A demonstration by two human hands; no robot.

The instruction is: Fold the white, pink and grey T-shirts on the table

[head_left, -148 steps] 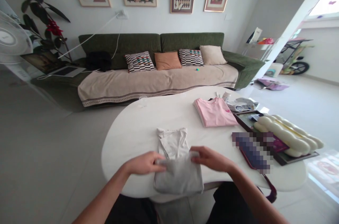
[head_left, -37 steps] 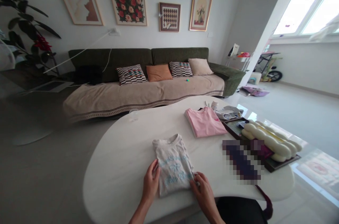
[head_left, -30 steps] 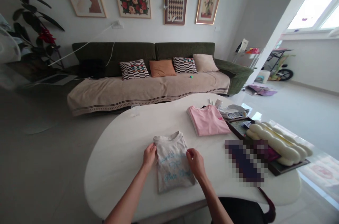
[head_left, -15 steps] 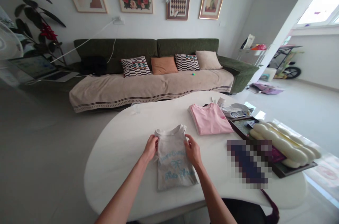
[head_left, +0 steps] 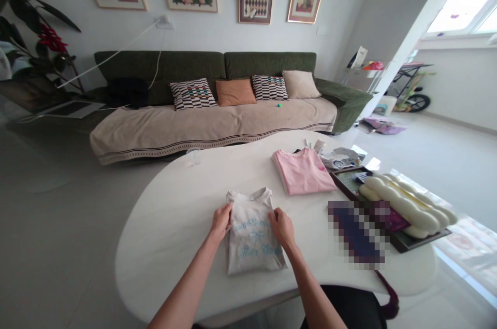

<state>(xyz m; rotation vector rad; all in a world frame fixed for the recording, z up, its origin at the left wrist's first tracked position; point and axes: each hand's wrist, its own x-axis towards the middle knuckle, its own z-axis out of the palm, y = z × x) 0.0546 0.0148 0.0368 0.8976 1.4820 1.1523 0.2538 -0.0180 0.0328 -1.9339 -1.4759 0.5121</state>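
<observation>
A folded light grey T-shirt (head_left: 252, 243) with blue lettering and a bow print lies near the front of the white table, its collar toward the sofa. My left hand (head_left: 221, 221) pinches the shirt's left side just below the shoulder. On the opposite side, my right hand (head_left: 282, 225) grips the right edge with curled fingers. Both hands are closed on the cloth, and some fingertips are hidden by it. Beyond my right hand rests a folded pink T-shirt (head_left: 305, 172).
The rounded white table (head_left: 163, 225) carries a dark tray (head_left: 411, 247) with a puffy cream cushion-like item (head_left: 404, 204) at right. A plastic bag (head_left: 341, 158) lies behind it. A blurred dark object (head_left: 357, 235) sits nearer me. A green sofa (head_left: 174, 67) stands behind.
My hands have slid slightly toward me along the grey T-shirt's sides, still holding it. The shirt's lower edge looks straighter. The whole view has shifted a little.
</observation>
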